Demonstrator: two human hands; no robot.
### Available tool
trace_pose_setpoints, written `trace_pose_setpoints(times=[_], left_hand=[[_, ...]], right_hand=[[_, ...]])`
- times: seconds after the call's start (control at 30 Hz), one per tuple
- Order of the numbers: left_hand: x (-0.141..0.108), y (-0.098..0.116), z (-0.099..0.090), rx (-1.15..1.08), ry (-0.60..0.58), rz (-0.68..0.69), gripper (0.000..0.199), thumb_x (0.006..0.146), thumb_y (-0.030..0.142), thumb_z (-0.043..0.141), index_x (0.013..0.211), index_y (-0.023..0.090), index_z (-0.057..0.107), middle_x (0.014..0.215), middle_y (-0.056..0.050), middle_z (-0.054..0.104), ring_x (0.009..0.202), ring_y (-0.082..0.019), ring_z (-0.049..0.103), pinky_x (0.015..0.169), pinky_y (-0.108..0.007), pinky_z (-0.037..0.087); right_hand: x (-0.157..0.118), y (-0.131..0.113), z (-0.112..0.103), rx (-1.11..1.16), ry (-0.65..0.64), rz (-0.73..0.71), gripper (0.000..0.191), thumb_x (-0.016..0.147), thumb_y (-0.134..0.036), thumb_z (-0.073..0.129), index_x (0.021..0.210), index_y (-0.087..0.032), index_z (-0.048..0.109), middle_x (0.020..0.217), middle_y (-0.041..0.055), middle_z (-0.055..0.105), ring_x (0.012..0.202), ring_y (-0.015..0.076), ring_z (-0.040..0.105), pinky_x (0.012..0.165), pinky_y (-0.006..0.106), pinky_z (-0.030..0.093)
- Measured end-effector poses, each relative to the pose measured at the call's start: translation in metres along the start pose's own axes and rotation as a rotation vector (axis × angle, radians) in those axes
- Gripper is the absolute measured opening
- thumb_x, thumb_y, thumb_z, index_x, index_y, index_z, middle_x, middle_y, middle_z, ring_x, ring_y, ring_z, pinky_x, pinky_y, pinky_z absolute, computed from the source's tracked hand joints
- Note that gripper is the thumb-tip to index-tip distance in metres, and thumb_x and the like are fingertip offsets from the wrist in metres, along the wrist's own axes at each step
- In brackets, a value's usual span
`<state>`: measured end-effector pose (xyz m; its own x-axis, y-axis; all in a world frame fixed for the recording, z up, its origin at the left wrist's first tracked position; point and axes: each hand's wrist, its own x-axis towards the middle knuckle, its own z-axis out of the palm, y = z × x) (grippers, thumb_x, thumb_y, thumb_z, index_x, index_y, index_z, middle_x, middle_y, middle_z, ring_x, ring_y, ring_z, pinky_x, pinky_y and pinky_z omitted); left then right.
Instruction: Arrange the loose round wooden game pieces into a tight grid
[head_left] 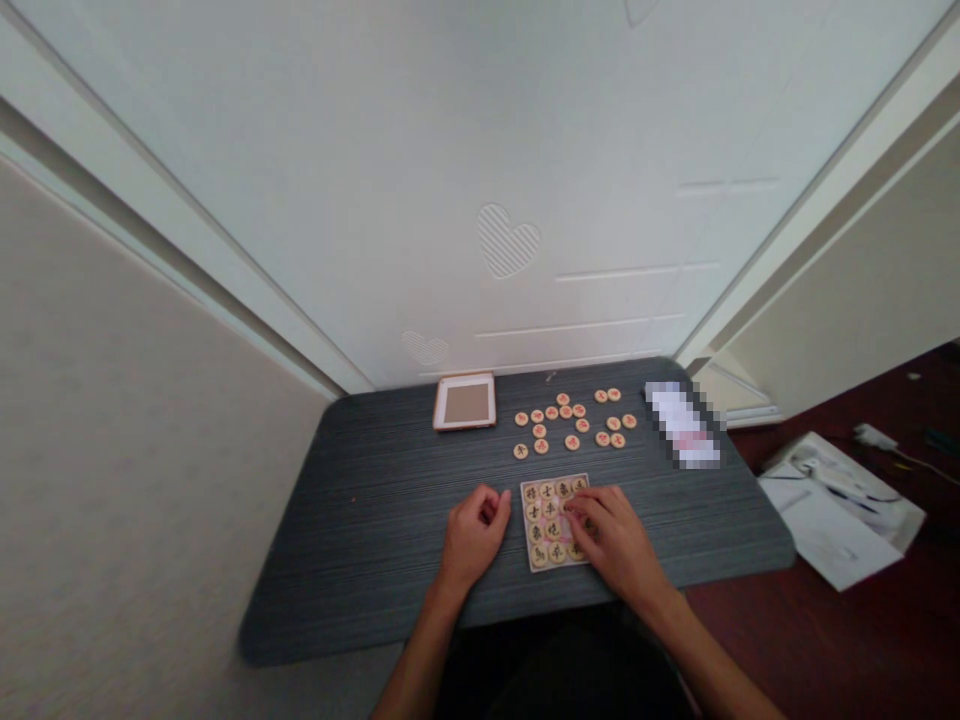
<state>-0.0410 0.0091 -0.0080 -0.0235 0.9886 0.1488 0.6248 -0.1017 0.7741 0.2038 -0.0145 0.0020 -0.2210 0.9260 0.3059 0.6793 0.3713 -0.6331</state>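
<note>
My right hand (613, 535) hides the right edge of the box (551, 568) of pieces (553, 509) on the surface (390, 520); its fingertips draw together, pinching what, I can't tell. My left hand (474, 530) curls beside the box, palm hidden.

Matt, wood-like discs (541, 447), matt, streak-grained tabletop (375, 540) and smooth, faintly glossy, embossed panel (337, 200)

The tabletop (397, 520) is coloured dark blue-grey and streaked with fine lines. The cream discs in the tray (553, 508) are marked with black characters; the loose cream discs (582, 425) are marked in red. The tray (551, 567) is edged in whitish pink. The shallow lid (466, 404) is bordered white around a tan panel. The upright panel (450, 130) is finished in white and patterned with hearts (508, 242), the largest striped. The floor (750, 660) is toned dark red.
</note>
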Motion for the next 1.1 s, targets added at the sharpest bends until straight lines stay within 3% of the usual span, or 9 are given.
trace_pose_setpoints(times=[0.13, 0.23, 0.47, 0.7, 0.93, 1.1], left_hand=[[0.006, 0.001, 0.000, -0.052, 0.022, -0.028, 0.030, 0.093, 0.043, 0.059, 0.071, 0.022, 0.057, 0.060, 0.003, 0.060, 0.053, -0.013, 0.058, 0.053, -0.023, 0.044], [0.022, 0.003, 0.000, -0.041, 0.024, -0.004, 0.020, 0.092, 0.042, 0.060, 0.088, 0.022, 0.063, 0.070, 0.002, 0.064, 0.060, -0.014, 0.061, 0.060, -0.025, 0.049], [0.070, 0.006, 0.008, 0.139, -0.081, 0.157, 0.035, 0.090, 0.037, 0.065, 0.120, 0.021, 0.064, 0.102, -0.005, 0.065, 0.077, -0.016, 0.063, 0.079, -0.032, 0.054], [0.080, 0.010, 0.007, 0.168, -0.200, 0.147, 0.026, 0.089, 0.038, 0.065, 0.111, 0.024, 0.070, 0.109, -0.006, 0.064, 0.077, -0.017, 0.064, 0.077, -0.031, 0.053], [0.081, 0.011, 0.006, 0.054, -0.190, 0.037, 0.024, 0.085, 0.035, 0.069, 0.106, 0.024, 0.067, 0.092, -0.001, 0.073, 0.069, -0.015, 0.066, 0.070, -0.028, 0.051], [0.080, 0.014, 0.006, -0.253, -0.183, -0.041, 0.030, 0.082, 0.039, 0.073, 0.106, 0.022, 0.064, 0.089, -0.001, 0.075, 0.073, -0.015, 0.068, 0.066, -0.024, 0.050]], right_hand=[[-0.004, 0.007, -0.007, 0.036, 0.157, 0.058, 0.018, 0.098, -0.027, 0.055, 0.107, -0.027, 0.070, 0.107, 0.0086, 0.070, 0.102, 0.0267, 0.063, 0.094, 0.046, 0.053], [-0.008, 0.018, -0.012, 0.039, 0.254, 0.123, 0.017, 0.098, -0.029, 0.055, 0.105, -0.026, 0.071, 0.104, 0.0089, 0.071, 0.100, 0.0264, 0.064, 0.092, 0.045, 0.053], [-0.015, 0.037, -0.015, 0.076, 0.295, 0.242, 0.021, 0.099, -0.036, 0.054, 0.102, -0.024, 0.071, 0.099, 0.0095, 0.072, 0.094, 0.0253, 0.066, 0.082, 0.040, 0.055], [-0.014, 0.036, -0.016, 0.116, 0.310, 0.282, 0.022, 0.098, -0.037, 0.055, 0.100, -0.023, 0.072, 0.098, 0.0092, 0.072, 0.090, 0.0240, 0.067, 0.079, 0.037, 0.054], [-0.014, 0.042, -0.014, 0.128, 0.314, 0.275, 0.020, 0.098, -0.036, 0.057, 0.097, -0.022, 0.072, 0.094, 0.0073, 0.072, 0.084, 0.0220, 0.066, 0.075, 0.035, 0.054], [-0.014, 0.041, -0.013, 0.131, 0.323, 0.264, 0.020, 0.098, -0.036, 0.057, 0.097, -0.023, 0.072, 0.094, 0.0077, 0.072, 0.085, 0.0224, 0.066, 0.075, 0.035, 0.054]])
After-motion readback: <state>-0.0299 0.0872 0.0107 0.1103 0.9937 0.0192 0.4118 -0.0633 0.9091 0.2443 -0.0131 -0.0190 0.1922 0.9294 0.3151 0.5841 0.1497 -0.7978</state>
